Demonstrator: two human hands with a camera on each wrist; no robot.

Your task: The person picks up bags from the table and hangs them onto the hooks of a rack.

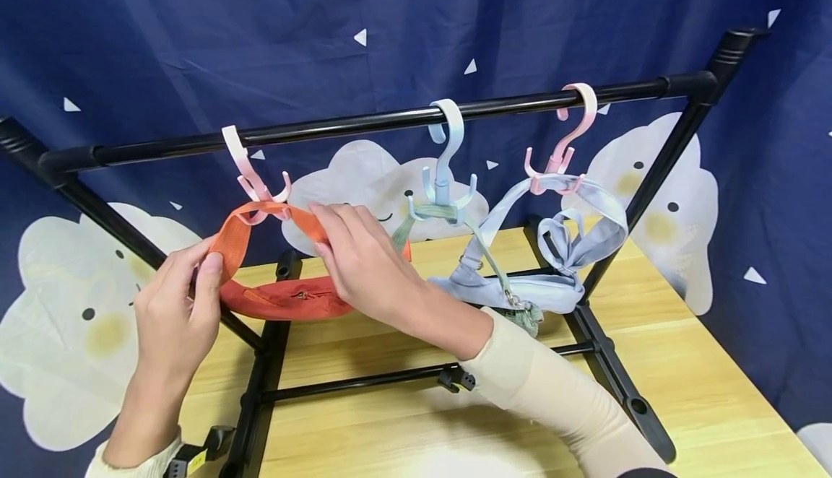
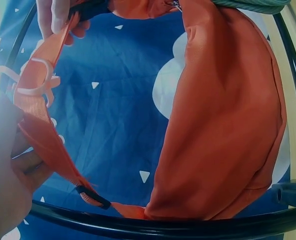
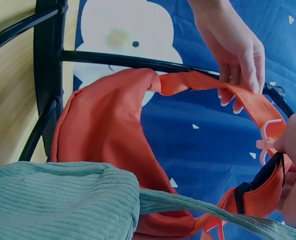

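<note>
An orange-red sling bag (image 1: 289, 299) hangs by its orange strap (image 1: 232, 245) from the prongs of a pink hook (image 1: 250, 175) at the left of the rack. To the left of that hook, my left hand (image 1: 172, 305) pinches the strap between thumb and fingers. On the hook's other side my right hand (image 1: 370, 261) grips the strap near a black buckle (image 3: 260, 177), which the right wrist view shows. Between the hands the strap lies over the prongs in an arch. Below them the bag's body (image 2: 222, 115) droops, its right end hidden behind my right forearm in the head view.
A black rack bar (image 1: 364, 123) carries the hooks. A blue hook (image 1: 445, 167) in the middle holds a green corduroy bag (image 3: 63, 200); a second pink hook (image 1: 562, 146) holds a pale blue bag (image 1: 513, 292). The rack stands on a wooden table (image 1: 364, 435) before a dark blue curtain (image 1: 260, 23).
</note>
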